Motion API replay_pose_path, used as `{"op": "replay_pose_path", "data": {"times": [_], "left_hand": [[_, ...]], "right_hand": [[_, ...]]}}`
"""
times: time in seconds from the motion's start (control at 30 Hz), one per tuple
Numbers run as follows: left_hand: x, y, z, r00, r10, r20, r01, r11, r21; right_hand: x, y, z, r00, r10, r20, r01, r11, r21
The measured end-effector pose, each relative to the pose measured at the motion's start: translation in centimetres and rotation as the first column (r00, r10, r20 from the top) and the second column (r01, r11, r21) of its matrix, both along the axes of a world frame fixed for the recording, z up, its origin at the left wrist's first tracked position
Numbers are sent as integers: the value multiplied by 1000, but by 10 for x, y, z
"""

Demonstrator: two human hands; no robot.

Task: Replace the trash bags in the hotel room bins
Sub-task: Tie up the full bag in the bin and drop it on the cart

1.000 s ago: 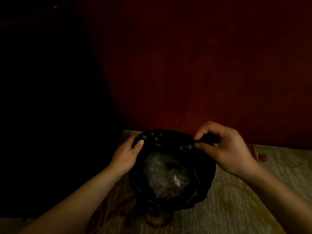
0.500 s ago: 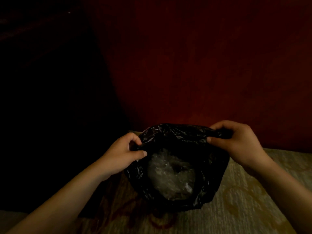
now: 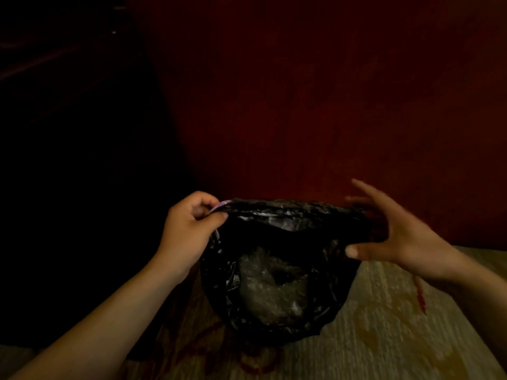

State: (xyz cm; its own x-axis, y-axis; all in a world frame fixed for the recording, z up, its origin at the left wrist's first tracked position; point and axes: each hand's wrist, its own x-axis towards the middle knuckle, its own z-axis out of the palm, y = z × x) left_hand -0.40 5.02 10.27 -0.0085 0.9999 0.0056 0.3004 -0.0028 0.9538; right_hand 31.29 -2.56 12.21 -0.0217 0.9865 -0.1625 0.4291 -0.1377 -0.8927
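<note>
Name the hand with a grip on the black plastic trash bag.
The left hand pinches the black trash bag at its rim; the right hand is spread open.

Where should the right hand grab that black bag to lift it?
Pinch the bunched right rim of the bag, coming in from the right, opposite the left hand's grip. The right hand hovers open there. The top edge is gathered into a fold that fingers can pinch, and matching grips would likely keep the mouth level.
</note>
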Motion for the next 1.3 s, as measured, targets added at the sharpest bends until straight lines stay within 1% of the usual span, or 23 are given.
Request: {"op": "replay_pose_path", "data": {"times": [0.03,0.07,0.1,0.17,0.23,0.3,0.33,0.4,0.47,0.5,0.57,0.63,0.67,0.7,0.73,0.8,0.83,0.87,0.93,1.0,1.13,1.23,1.3], "left_hand": [[-2,1,0,999,21,35,-21,1000,-13],[-5,2,1,997,34,69,-32,999,-31],[-7,3,1,994,32,100,-27,998,-52],[-6,1,2,991,-7,134,15,998,-56],[-2,-1,4,995,-41,92,41,999,3],[3,-2,4,998,-42,55,39,997,62],[4,-2,4,998,-33,49,29,996,89],[4,0,3,1000,3,13,-4,988,152],[3,4,2,999,40,-37,-32,981,192],[3,6,1,997,54,-45,-45,980,193],[3,8,0,996,77,-34,-70,983,171],[3,8,0,995,95,-24,-91,986,143],[3,8,1,995,97,-20,-93,985,142],[2,7,2,996,93,-9,-91,985,146],[1,7,3,996,85,1,-84,985,148],[-1,7,4,997,71,10,-72,989,127],[-2,7,4,998,67,15,-68,992,108],[-3,6,5,997,68,22,-70,994,88],[-3,5,6,997,70,18,-71,994,78],[-4,4,8,995,97,-19,-94,988,118],[-13,10,16,983,180,-26,-172,969,175],[-13,11,13,985,164,-51,-157,980,124],[-13,11,12,987,157,-36,-153,983,97]], "right_hand": [[4,-3,-3,998,44,-41,-49,988,-145],[6,-6,-9,995,92,-38,-98,965,-241],[7,-9,-16,990,140,-19,-139,943,-302],[8,-18,-31,982,186,28,-165,922,-351],[6,-23,-38,981,170,89,-135,941,-310],[7,-24,-39,991,100,85,-74,959,-273],[9,-23,-39,997,51,50,-36,965,-259],[10,-22,-32,992,-82,-96,56,968,-245],[10,-20,-22,934,-257,-248,204,954,-218],[10,-18,-19,900,-335,-280,290,938,-190],[7,-16,-19,869,-417,-267,407,908,-95],[1,-16,-19,865,-416,-283,424,905,-33],[-1,-17,-19,866,-391,-311,400,916,-38],[-3,-18,-19,878,-348,-328,345,936,-69],[-4,-20,-18,905,-293,-309,268,956,-120],[-8,-24,-19,966,-160,-205,107,963,-246],[-11,-26,-21,980,-113,-164,61,955,-290],[-15,-27,-23,985,-104,-137,57,951,-304],[-19,-25,-22,981,-164,-108,129,953,-273],[-17,-24,-12,966,-239,-100,214,953,-216],[-3,-22,10,937,-340,-75,337,940,-50],[-6,-20,6,941,-339,-19,337,939,-69],[-10,-18,2,937,-345,-51,342,937,-66]]}}
